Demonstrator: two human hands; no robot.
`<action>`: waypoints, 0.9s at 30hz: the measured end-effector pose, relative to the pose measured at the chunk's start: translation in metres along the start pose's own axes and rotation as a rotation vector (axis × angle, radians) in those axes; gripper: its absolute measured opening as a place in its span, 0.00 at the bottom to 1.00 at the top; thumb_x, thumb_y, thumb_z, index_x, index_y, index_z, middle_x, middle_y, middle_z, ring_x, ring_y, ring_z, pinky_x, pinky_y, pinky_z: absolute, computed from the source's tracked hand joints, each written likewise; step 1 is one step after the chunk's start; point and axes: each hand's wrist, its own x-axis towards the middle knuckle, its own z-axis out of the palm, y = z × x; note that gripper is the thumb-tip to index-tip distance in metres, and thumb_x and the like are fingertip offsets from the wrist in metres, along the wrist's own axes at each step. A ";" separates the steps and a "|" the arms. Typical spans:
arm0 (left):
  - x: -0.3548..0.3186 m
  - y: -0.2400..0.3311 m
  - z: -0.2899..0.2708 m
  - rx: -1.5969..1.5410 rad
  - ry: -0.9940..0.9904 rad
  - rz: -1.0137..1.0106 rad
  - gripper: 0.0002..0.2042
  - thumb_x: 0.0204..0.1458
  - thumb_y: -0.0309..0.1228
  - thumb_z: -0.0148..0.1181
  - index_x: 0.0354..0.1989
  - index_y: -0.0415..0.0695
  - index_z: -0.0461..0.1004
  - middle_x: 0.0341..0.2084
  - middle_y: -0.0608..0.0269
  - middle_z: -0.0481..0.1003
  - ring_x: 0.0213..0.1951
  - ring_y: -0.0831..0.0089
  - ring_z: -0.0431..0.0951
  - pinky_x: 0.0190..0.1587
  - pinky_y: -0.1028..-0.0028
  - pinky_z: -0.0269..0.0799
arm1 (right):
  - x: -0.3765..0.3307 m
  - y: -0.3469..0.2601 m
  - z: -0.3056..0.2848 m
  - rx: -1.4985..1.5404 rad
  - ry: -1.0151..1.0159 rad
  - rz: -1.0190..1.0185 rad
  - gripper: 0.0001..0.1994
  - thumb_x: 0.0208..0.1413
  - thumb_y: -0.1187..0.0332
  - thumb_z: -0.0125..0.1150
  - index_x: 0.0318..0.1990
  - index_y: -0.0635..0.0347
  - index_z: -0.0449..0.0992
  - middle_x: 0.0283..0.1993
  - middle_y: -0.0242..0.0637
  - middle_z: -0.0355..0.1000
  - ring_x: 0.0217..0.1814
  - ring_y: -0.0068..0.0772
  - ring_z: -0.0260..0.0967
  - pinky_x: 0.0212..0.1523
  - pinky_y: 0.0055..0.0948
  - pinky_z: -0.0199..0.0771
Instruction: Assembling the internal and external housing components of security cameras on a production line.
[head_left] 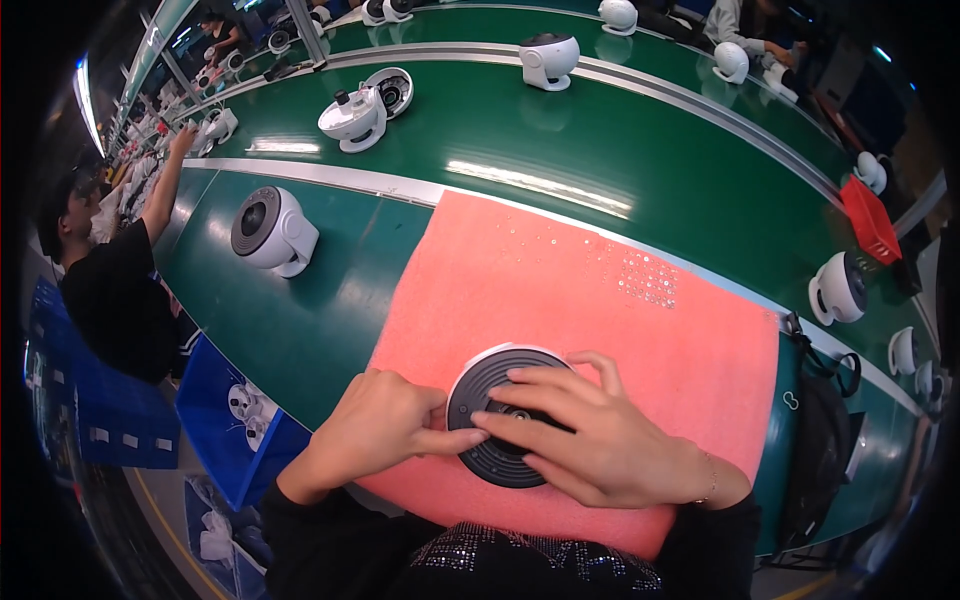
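Note:
A round fan unit with a dark ribbed grille and white rim lies face up on a pink foam mat. My right hand lies flat across the grille, fingers spread toward its centre. My left hand rests on the mat at the unit's left edge, its thumb and forefinger pinched against the rim beside my right fingertips. Whether something small sits between those fingers is hidden.
Several white round fans stand on the green conveyor: one left of the mat, one farther back, one at right. Small screws lie on the mat. A person in black reaches at left. Blue bins sit below.

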 end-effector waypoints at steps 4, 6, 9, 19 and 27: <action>0.005 0.001 -0.006 0.085 0.027 0.036 0.25 0.42 0.54 0.60 0.11 0.41 0.73 0.04 0.60 0.66 0.13 0.62 0.71 0.21 0.70 0.67 | 0.007 -0.003 0.002 0.074 0.163 0.124 0.31 0.46 0.56 0.62 0.57 0.57 0.62 0.57 0.49 0.59 0.61 0.51 0.54 0.55 0.50 0.53; 0.009 0.002 -0.015 0.206 -0.217 -0.146 0.23 0.44 0.52 0.60 0.25 0.40 0.77 0.13 0.57 0.73 0.21 0.65 0.76 0.29 0.71 0.71 | 0.010 0.016 0.009 0.117 0.262 0.311 0.29 0.50 0.55 0.59 0.56 0.60 0.62 0.54 0.52 0.61 0.57 0.50 0.60 0.53 0.43 0.61; 0.012 -0.023 0.018 -0.633 -0.132 0.039 0.24 0.48 0.46 0.59 0.43 0.37 0.73 0.29 0.55 0.77 0.36 0.69 0.77 0.41 0.72 0.71 | 0.013 0.037 0.011 0.530 0.101 0.537 0.26 0.52 0.56 0.57 0.54 0.63 0.63 0.52 0.53 0.64 0.54 0.49 0.65 0.51 0.38 0.66; 0.007 0.016 0.008 -0.453 0.355 0.352 0.43 0.34 0.30 0.70 0.61 0.34 0.54 0.46 0.48 0.70 0.46 0.62 0.75 0.41 0.68 0.76 | 0.018 0.028 0.013 0.372 0.573 0.203 0.39 0.30 0.51 0.75 0.46 0.65 0.61 0.45 0.48 0.66 0.45 0.45 0.70 0.45 0.36 0.71; 0.039 0.026 -0.012 -0.454 0.340 0.396 0.44 0.32 0.35 0.70 0.60 0.33 0.56 0.45 0.49 0.73 0.45 0.65 0.75 0.37 0.69 0.77 | 0.019 0.039 -0.016 0.195 0.760 0.178 0.43 0.27 0.51 0.76 0.49 0.65 0.59 0.38 0.48 0.72 0.38 0.42 0.74 0.41 0.35 0.74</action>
